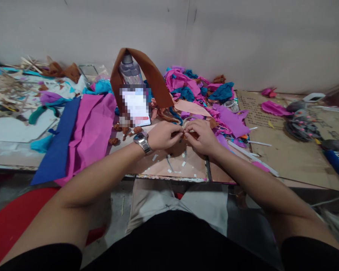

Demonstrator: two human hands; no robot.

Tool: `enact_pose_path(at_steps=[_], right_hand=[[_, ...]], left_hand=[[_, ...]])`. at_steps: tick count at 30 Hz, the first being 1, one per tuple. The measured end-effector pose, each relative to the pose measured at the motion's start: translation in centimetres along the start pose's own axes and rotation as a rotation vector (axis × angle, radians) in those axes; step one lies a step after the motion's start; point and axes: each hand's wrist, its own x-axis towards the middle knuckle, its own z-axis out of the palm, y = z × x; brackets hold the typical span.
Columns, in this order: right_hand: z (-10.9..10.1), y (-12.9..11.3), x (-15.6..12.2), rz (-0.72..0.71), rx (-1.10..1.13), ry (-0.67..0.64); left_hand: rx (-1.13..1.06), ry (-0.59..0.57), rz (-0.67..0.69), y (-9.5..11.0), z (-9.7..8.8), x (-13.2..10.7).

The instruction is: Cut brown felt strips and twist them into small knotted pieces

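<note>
My left hand (166, 136), with a metal watch (142, 142) on its wrist, is closed in a pinch above the table front. Right against it, my right hand (201, 136) pinches too, and the fingertips of both nearly meet. What they hold is small and mostly hidden; a bit of brown shows under the right fingers. Left of my hands lie several crumpled brown pieces (137, 130) of what looks like crepe paper. Small white bits (183, 164) and a thin dark strand (169, 164) are on the tabletop below my hands.
A phone (135, 107) leans against a bottle (130, 71) draped with a brown strip (151, 71). Pink sheets (92, 128) and a blue sheet (59, 141) hang over the edge at left. Colourful scraps (183, 82) pile behind. White sticks (254, 158) and cardboard (260, 131) lie right.
</note>
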Motion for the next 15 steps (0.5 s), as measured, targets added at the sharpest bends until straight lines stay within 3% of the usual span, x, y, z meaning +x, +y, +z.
enact_pose_path(at_steps=[8,15], right_hand=[[-0.07,-0.04,-0.04,-0.004,0.008,-0.004],[-0.51,-0.01,0.12,-0.019,0.036,0.073]], left_hand=[[-0.082,-0.008,-0.041,0.17,-0.25,0.06],[-0.069,0.035,-0.105,-0.09,-0.55,0.14]])
